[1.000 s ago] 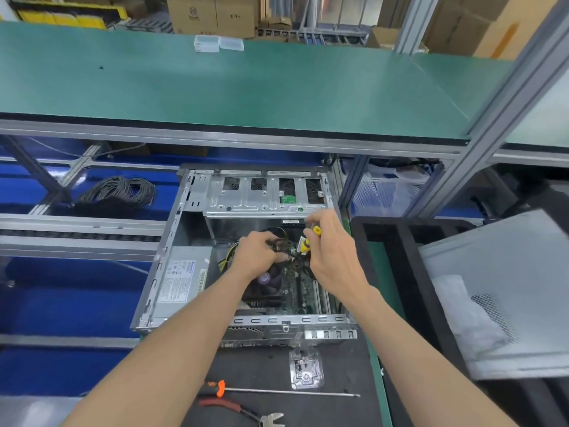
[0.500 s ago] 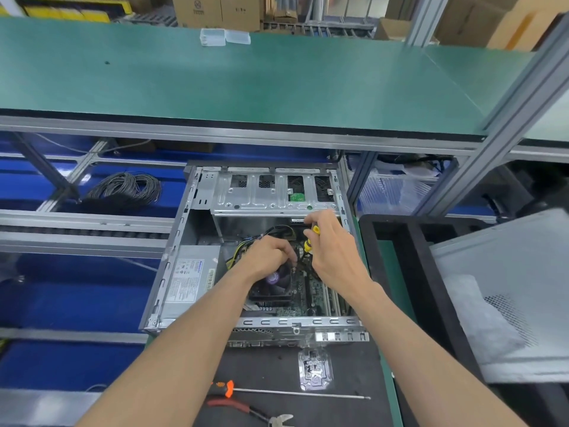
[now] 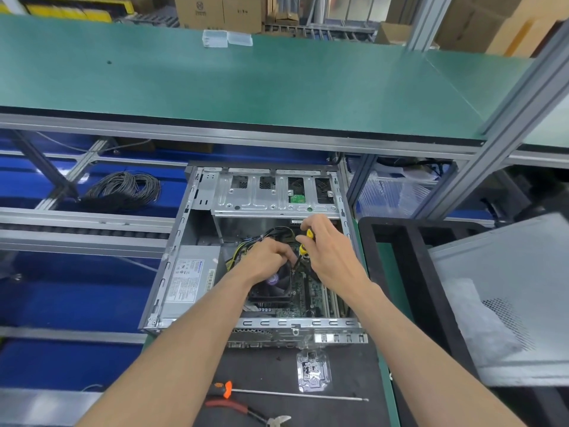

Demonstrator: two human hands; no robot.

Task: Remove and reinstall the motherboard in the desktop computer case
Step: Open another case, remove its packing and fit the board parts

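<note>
Grey sheet-metal case (image 3: 197, 241), right hand (image 3: 331, 257) fingers gripping yellow-handled screwdriver (image 3: 306, 241), left hand (image 3: 268, 257) fingers curled, hold unclear

- Bright, even light falls from overhead; the green shelf (image 3: 246, 84) well above the grip is evenly lit, with a soft sheen.
- Under that shelf, the case (image 3: 197, 241) interior around the grip lies in shade, the board detail dark and muddy.
- Bare metal of the drive cage (image 3: 271, 198) just beyond the grip shows mild glare.
- Wide-angle distortion bends the frame posts (image 3: 523, 97) far right of the grip.
- Forearms near the bottom edge look soft; the cardboard boxes (image 3: 221, 10) far behind are slightly blurred.
</note>
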